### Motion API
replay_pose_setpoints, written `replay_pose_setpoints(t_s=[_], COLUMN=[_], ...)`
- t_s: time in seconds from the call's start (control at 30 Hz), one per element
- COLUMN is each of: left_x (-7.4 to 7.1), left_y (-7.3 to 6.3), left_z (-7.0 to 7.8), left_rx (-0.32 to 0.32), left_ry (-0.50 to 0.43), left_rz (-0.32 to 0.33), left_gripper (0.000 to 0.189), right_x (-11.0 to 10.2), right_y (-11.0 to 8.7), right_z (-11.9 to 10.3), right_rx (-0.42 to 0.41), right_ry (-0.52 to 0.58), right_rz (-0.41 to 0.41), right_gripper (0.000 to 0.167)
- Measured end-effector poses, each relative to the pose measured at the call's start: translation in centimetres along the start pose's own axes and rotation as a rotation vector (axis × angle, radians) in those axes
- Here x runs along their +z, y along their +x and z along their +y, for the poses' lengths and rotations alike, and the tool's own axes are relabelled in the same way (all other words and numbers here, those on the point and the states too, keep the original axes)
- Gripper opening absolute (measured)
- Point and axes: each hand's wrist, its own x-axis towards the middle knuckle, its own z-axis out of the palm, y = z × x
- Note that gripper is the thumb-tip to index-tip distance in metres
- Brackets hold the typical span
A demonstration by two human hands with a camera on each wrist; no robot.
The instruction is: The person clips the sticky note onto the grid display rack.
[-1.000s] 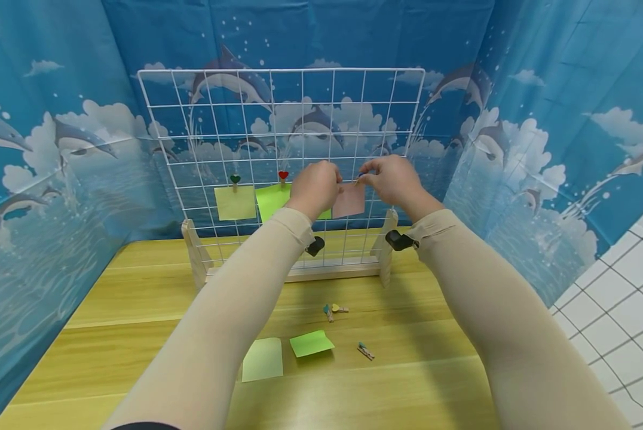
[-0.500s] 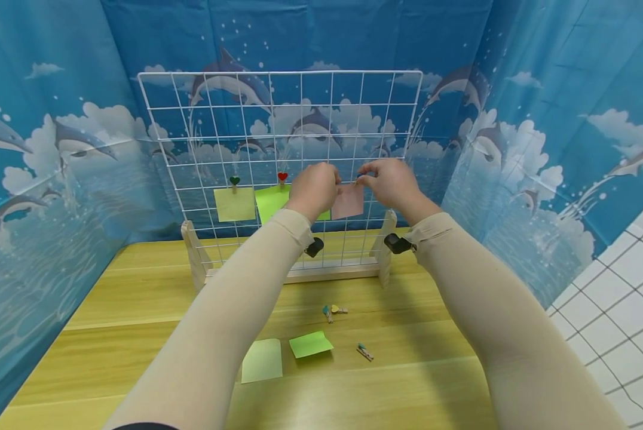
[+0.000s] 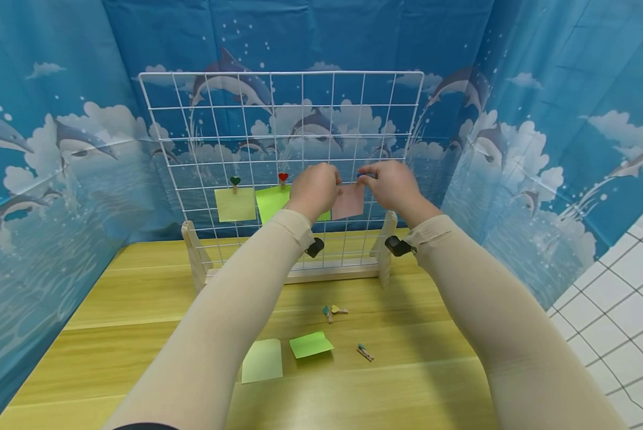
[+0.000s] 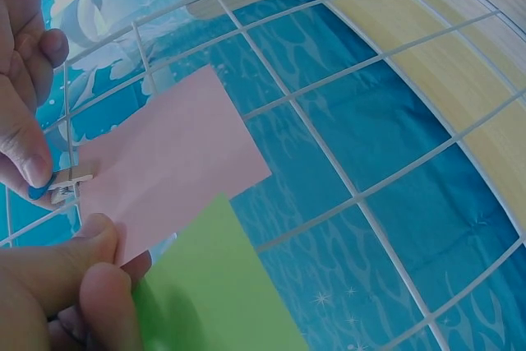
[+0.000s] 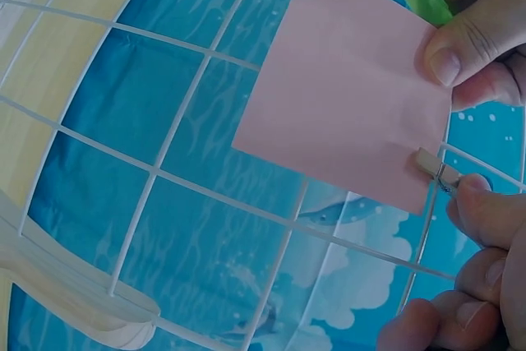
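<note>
A pink sticky note (image 3: 348, 202) lies against the white wire grid (image 3: 302, 132). My left hand (image 3: 315, 188) pinches the note's upper left corner between thumb and fingers, overlapping a bright green note (image 3: 270, 202) behind it. My right hand (image 3: 394, 182) pinches a small wooden clothespin (image 5: 438, 170) with a blue top. In the right wrist view the clothespin's jaws overlap the note's edge close to a grid wire. Further left on the grid, a pale yellow note (image 3: 235, 205) hangs from a clothespin with a green heart (image 3: 235, 180), and a red heart clothespin (image 3: 283, 178) holds the green note.
Wooden feet (image 3: 195, 254) support the grid on the wooden table (image 3: 138, 298). Nearer me lie a pale yellow note (image 3: 262, 361), a green note (image 3: 311, 344), a teal clothespin (image 3: 365, 352), and a teal and a yellow heart clothespin (image 3: 340, 310) together. A dolphin-print curtain (image 3: 354, 36) stands behind.
Both hands stay at the pink note's top edge. The right fingers have shifted slightly on the clothespin, and more of its blue top shows.
</note>
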Motion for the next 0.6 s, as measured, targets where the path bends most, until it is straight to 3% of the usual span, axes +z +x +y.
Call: replay_pose_setpoints(t_s=[0.6], left_x=[0.17], left_y=[0.01], left_z=[-0.11], left_rx=[0.007], left_ry=[-0.01], left_rz=[0.013], left_gripper=[0.029], right_x=[0.88], right_y=[-0.17], right_z=[0.58], right_rx=[-0.033], right_ry=[0.042], right_rz=[0.001], right_gripper=[0.044])
